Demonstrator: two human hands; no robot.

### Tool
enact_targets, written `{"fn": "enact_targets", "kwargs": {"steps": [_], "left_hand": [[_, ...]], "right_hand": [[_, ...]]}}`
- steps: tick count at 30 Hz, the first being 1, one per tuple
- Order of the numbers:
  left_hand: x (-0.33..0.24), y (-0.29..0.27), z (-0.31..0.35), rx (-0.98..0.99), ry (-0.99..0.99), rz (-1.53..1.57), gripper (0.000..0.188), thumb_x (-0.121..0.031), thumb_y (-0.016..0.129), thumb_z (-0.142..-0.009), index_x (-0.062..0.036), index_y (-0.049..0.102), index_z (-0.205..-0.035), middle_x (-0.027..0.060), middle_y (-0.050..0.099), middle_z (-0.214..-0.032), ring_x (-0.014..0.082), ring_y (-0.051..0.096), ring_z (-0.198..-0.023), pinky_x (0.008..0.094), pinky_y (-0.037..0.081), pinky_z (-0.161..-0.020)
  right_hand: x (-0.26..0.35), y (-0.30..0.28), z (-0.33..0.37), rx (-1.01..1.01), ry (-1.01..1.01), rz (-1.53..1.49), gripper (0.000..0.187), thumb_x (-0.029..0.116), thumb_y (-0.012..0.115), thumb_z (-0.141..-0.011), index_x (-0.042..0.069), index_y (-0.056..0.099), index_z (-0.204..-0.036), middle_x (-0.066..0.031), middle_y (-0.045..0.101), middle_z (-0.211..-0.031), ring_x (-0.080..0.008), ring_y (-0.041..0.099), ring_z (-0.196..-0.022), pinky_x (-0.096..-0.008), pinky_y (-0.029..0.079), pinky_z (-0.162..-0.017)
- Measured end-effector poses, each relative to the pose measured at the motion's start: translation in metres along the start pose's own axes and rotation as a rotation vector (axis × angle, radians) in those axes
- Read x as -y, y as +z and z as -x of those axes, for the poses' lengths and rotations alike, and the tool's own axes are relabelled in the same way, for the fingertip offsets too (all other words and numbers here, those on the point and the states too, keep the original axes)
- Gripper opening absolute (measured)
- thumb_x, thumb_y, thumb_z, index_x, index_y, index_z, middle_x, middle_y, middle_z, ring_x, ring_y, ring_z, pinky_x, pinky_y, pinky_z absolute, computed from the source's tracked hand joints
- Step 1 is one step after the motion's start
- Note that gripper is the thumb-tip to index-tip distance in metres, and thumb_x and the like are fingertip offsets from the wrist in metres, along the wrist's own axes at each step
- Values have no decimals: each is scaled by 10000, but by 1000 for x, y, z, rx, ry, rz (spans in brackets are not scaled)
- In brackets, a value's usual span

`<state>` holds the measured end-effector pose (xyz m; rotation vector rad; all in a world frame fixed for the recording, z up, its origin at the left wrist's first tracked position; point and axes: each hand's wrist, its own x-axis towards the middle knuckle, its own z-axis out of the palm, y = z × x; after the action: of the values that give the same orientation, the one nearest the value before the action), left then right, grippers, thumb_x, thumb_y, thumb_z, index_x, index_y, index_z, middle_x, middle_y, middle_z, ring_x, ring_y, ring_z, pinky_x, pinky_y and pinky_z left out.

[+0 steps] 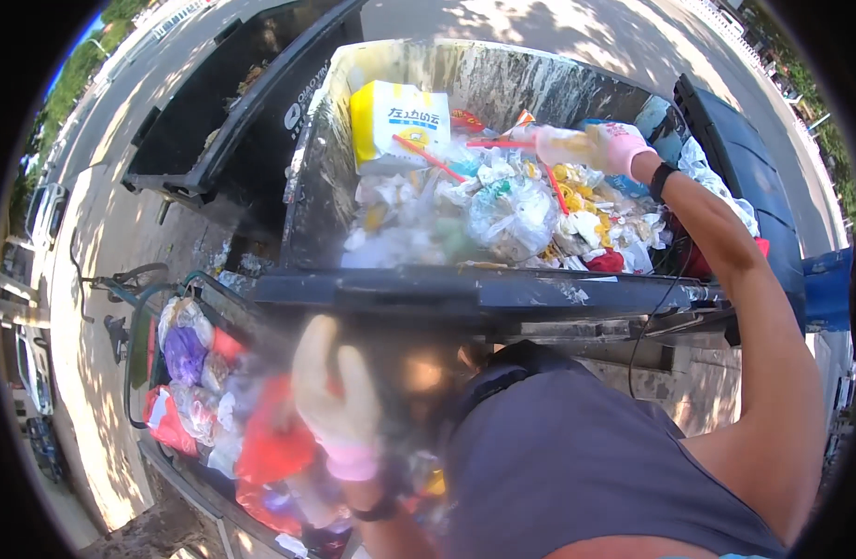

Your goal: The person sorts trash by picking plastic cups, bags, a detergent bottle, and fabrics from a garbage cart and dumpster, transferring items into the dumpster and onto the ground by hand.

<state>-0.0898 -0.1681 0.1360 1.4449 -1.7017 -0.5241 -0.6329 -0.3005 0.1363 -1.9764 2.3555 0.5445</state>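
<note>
My right hand (588,147), in a cream glove with a pink cuff, reaches over rubbish in a large, stained, open bin (419,287). Motion smears its fingers. A thin red stick (502,144) lies at their tips; whether they grip it is unclear. Close by are a knotted clear plastic bag (512,216) and yellow food waste (586,194). My left hand (337,396), gloved alike and blurred, is raised in front of the bin with its fingers apart. It holds nothing visible. Behind it is a red plastic bag (274,433) among the bagged rubbish.
A white-and-yellow paper bag (402,126) stands at the bin's back left. Another dark bin (200,140) is to the left. The cart's dark edge (204,503) borders the lower-left bags. A blue-grey lid (749,158) hangs along the bin's right side.
</note>
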Motion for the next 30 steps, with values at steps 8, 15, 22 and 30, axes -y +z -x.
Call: {"fn": "enact_targets", "kwargs": {"steps": [8,15,22,30], "left_hand": [[31,24,3,-43,-44,-37,387,-68,581,-997,46,652,-1360,207,688,-1355,276,692,-1126,360,536,-982],[40,43,16,25,-44,23,373,-108,647,-975,60,665,-1307,230,694,-1327,357,688,-1193,403,535,-1020],[67,39,56,33,-99,78,373,-177,699,-953,4,686,-1279,230,703,-1286,413,669,-1185,471,524,-1050],[110,-8,126,-87,-335,89,398,-205,673,-953,30,678,-1275,247,705,-1276,424,676,-1177,466,525,-1043]], "right_hand": [[-63,-5,28,-32,222,-102,580,324,771,-812,39,666,-1306,-241,744,-1193,-385,726,-1126,-443,577,-954],[-73,40,72,467,-90,424,427,358,813,-772,46,822,-1063,-205,754,-1232,-345,714,-1196,-397,564,-1034],[-84,39,29,-32,38,-138,546,370,737,-913,40,642,-1337,-266,745,-1136,-391,750,-1000,-476,577,-862],[43,-16,5,-486,-172,-488,597,404,721,-970,24,593,-1411,-201,752,-1085,-301,729,-928,-411,562,-829]]}}
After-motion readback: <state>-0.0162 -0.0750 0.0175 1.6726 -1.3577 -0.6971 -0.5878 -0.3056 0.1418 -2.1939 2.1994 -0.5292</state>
